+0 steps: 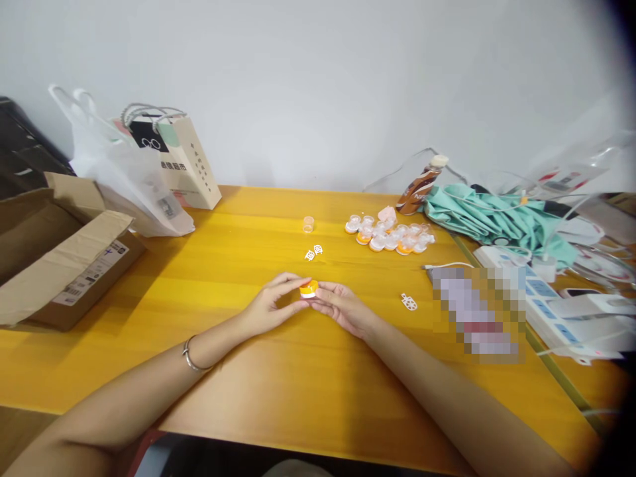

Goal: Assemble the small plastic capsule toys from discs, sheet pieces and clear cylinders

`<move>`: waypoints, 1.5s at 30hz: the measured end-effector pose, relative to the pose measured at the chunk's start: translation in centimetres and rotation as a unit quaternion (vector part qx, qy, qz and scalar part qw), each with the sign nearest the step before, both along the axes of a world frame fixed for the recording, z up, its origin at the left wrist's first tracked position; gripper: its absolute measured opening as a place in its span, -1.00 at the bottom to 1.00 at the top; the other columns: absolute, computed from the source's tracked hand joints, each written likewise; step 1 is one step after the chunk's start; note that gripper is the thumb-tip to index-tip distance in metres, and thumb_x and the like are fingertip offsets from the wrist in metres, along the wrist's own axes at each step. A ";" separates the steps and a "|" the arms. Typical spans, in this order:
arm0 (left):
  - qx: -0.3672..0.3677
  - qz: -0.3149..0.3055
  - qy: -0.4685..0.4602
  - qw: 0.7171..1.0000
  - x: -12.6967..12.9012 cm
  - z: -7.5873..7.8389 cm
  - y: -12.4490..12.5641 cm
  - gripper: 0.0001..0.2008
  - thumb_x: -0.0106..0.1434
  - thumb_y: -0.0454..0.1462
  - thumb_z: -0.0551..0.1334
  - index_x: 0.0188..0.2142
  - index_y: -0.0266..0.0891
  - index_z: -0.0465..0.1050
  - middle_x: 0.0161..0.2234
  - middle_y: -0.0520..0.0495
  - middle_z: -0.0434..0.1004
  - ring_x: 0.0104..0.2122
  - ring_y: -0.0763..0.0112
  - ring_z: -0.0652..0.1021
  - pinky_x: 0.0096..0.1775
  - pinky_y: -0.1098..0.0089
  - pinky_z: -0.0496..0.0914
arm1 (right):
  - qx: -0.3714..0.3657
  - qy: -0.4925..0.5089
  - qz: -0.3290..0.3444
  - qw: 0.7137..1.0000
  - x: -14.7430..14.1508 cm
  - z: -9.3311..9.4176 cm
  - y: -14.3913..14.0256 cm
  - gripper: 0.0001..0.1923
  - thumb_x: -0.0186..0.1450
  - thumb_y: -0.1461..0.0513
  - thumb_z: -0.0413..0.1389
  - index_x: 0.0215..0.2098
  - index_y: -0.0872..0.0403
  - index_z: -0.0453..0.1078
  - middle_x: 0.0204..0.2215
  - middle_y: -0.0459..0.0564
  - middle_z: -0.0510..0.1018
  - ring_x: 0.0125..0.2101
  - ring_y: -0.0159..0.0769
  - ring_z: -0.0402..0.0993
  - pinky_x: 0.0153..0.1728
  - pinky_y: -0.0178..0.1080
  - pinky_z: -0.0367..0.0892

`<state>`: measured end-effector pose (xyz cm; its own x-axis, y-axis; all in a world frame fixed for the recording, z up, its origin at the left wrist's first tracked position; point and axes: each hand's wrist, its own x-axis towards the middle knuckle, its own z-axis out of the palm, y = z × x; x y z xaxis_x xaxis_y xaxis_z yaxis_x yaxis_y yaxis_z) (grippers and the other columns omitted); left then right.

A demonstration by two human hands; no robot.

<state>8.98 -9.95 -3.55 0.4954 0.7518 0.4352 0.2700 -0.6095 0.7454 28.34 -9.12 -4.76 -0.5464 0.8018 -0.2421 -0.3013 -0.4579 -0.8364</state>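
Over the middle of the table, my left hand [278, 298] and my right hand [342, 306] both grip a small round cap [309, 289], orange above and white below. The fingers of each hand pinch it from opposite sides. Beyond my hands lie two small white cut-out pieces [313, 252], with a clear plastic cup [308, 224] farther back. A larger white cut-out piece [409, 302] rests to the right of my right hand. Toward the back right sits a cluster of clear-domed pieces [390, 233] with white or orange bases.
An open cardboard box [94, 278], a white plastic bag [119, 179] and a paper bag [199, 165] stand at the left. At the right are a brown bottle [420, 189], green fabric [491, 215], a blurred-out flat object [477, 315] and a white power strip [546, 305].
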 end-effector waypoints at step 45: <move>0.044 0.060 0.103 0.992 -0.1 -1.7 0.3 -0.61 0.15 -0.27 0.20 -0.01 -0.22 0.31 -0.23 -0.11 0.45 -0.25 0.36 0.46 -0.15 0.35 0.35 | 0.249 -0.725 0.033 0.641 15.7 4.4 3.1 -0.66 -0.18 0.08 0.27 -0.48 0.03 0.33 -0.51 -0.09 0.49 -0.49 -0.27 0.41 -0.51 -0.31 0.19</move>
<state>8.93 -9.64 -5.22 0.4894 0.7743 0.4011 0.4858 -0.6241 0.6120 44.04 -6.01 -0.38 -0.0734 0.9638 -0.2564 0.9652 0.0039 -0.2616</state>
